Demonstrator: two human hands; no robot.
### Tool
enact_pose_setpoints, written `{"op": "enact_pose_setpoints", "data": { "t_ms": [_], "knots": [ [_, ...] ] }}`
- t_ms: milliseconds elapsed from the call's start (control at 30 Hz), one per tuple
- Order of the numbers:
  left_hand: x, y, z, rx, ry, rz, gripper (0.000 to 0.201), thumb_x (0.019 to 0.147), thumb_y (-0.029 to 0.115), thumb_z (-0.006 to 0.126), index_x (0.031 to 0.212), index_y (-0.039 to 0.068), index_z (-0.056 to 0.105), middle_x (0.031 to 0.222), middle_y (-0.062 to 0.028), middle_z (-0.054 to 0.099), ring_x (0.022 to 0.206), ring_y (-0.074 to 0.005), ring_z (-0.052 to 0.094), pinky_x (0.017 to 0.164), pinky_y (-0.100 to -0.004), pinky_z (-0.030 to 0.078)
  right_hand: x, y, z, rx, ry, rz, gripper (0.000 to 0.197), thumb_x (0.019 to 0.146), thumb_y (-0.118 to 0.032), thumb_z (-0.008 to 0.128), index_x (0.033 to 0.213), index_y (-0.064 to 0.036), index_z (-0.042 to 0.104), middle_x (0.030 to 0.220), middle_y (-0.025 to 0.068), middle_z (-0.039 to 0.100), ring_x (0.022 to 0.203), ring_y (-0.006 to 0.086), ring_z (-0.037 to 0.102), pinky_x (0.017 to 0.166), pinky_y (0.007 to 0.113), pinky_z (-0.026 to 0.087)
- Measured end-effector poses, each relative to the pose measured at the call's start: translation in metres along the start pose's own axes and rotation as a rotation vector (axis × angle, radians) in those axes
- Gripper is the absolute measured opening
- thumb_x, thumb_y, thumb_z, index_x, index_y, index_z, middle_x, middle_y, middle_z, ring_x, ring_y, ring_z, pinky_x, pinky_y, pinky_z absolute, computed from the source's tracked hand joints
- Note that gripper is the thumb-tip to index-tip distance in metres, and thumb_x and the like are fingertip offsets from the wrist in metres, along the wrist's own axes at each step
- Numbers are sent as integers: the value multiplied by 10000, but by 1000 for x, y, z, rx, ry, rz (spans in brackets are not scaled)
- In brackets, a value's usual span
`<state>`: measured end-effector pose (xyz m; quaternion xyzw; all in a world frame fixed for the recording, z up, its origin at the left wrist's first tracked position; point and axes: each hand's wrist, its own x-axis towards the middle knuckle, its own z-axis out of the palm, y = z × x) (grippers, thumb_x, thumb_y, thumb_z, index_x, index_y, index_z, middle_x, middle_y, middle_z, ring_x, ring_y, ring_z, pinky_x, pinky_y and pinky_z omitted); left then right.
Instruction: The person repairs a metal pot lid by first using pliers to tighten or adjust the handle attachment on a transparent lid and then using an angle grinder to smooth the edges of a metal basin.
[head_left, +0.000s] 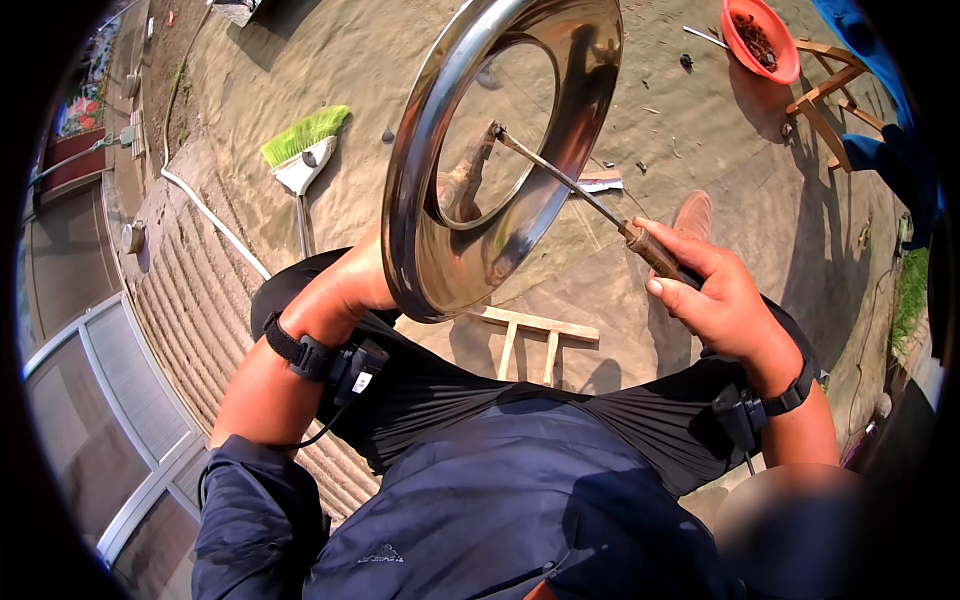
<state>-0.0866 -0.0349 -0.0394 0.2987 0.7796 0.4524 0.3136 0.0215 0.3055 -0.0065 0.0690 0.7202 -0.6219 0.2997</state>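
Note:
A shiny metal ring (415, 200), wide-rimmed with a large round hole in its middle, is held up tilted in front of me. My left hand (368, 272) supports it at its lower left edge; the fingers are hidden behind the metal. In my right hand (705, 290) is a tool with a long thin metal shaft (570, 183) and a brown handle, the fingers wrapped round that handle. The shaft slants up and left across the ring. Its dark, thicker tip appears over the hole; whether it touches the ring I cannot tell.
A low wooden stool or frame (545, 325) stands between my legs. Left lies a broom (305, 150) with green bristles, near a pale hose (215, 215). At the upper right are a red basin (785, 55) of dark scraps and a wooden stool (825, 95) beside blue cloth.

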Motion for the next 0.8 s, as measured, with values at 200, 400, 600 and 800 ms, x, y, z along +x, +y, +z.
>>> {"op": "enact_pose_setpoints", "data": {
  "t_ms": [200, 400, 600, 800],
  "knots": [
    [6, 1, 2, -125, 43, -103, 397, 901, 149, 678, 1253, 9, 560, 1059, -98, 593, 957, -173, 565, 877, -301, 474, -2, 2, 5, 63, 30, -1, 536, 897, -57, 629, 1409, 36, 502, 1402, 136, 589, 1248, 147, 546, 1054, 302, 408],
    [4, -22, 9, -61, 42, -140, 288, 946, 95, 583, 1210, -18, 567, 1011, -119, 616, 895, -178, 579, 845, -313, 485, -5, 9, 6, -60, 70, -27, 490, 924, -120, 655, 1378, 12, 529, 1006, 32, 610, 818, 70, 530, 727, 230, 419],
    [2, 1, 6, -105, -8, -243, 353, 917, 102, 626, 1234, -31, 545, 999, -141, 609, 879, -184, 583, 811, -336, 504, 1, 3, -3, 355, -146, 325, 328, 946, -139, 645, 1241, -20, 564, 766, 3, 556, 560, 75, 528, 524, 222, 438],
    [1, 15, 4, -48, -74, -273, 485, 905, 145, 659, 1340, 2, 499, 1293, -202, 526, 1093, -174, 566, 962, -324, 452, 5, 9, 0, 307, -249, 328, 294, 962, -148, 620, 1232, -52, 552, 693, -4, 530, 485, 84, 487, 463, 225, 404]
  ]
}}
